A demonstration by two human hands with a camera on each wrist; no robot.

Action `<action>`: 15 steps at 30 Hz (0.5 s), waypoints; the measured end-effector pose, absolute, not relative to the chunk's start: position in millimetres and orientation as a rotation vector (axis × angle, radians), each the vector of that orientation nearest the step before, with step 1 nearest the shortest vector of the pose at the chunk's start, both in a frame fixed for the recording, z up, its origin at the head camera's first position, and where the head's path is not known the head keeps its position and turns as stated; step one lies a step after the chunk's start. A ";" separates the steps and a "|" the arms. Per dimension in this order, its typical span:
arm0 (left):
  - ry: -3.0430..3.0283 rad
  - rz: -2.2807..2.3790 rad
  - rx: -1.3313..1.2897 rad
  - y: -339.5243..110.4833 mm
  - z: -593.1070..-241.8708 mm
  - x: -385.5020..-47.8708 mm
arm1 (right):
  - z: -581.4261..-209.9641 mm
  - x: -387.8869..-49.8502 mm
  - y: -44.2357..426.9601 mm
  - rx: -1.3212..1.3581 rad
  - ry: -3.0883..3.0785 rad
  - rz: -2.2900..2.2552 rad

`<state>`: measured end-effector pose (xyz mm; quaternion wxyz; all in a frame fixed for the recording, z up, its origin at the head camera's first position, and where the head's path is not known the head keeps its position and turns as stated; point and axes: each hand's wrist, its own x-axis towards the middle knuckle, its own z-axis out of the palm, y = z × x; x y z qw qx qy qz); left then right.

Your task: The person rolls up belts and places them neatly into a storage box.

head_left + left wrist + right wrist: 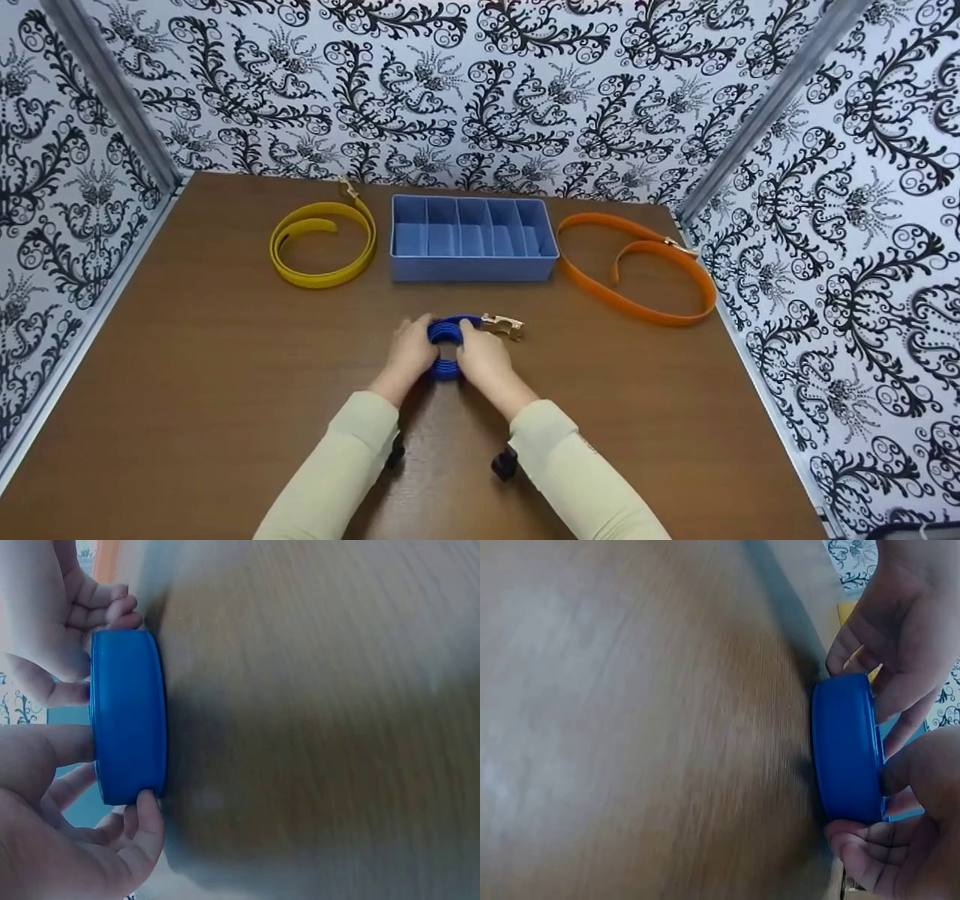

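Observation:
A blue strap (445, 369), wound into a round coil, stands on its edge on the brown table, and its gold metal clasp (504, 325) sticks out to the right. My left hand (412, 349) grips the coil's left side, with the thumb inside the ring and fingers outside. On the opposite side my right hand (484, 358) pinches it the same way, beside the clasp. Both wrist views show the smooth outer face of the blue coil (129, 718) low against the tabletop, held between the two hands.
Behind the hands stands a blue-grey box (472, 268) with several narrow compartments. A yellow strap (322, 280) with a metal clasp lies loosely looped at the left. An orange strap (637, 309) curls to the box's right. Patterned walls (450, 97) enclose the table.

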<state>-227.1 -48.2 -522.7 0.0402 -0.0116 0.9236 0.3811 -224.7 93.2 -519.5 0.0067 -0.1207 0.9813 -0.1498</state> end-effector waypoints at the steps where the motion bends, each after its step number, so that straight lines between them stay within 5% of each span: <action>1: 2.836 1.171 -0.028 -48.4 -521.9 -227.3 | -520.3 -225.9 93.4 -0.409 3.078 -0.432; 15: 2.900 1.298 0.128 -51.2 -525.1 -231.9 | -520.1 -230.3 100.7 -0.458 3.020 -0.492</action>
